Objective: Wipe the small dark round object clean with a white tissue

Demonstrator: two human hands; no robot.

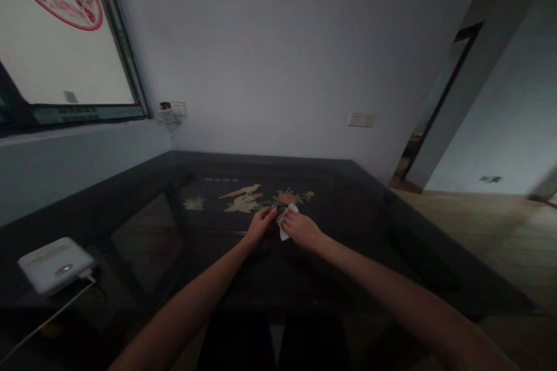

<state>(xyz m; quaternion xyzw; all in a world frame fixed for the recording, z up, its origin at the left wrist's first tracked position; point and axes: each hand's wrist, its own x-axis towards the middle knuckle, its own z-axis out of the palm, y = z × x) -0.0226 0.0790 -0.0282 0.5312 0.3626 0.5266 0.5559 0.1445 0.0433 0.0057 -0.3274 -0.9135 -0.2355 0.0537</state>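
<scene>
My right hand is closed on a crumpled white tissue, which sticks out above and below the fingers. Close beside it, my left hand pinches a small, dark, thin-edged object that reaches across to the tissue. Its kind is too small and dim to make out. Both hands are held over the middle of a glossy black table, in front of its inlaid picture of birds and flowers.
At the left of the table lies a white box-like device with a white cable plugged in. Wall sockets sit above the table's far edge. A window is at the upper left, and wooden floor shows to the right.
</scene>
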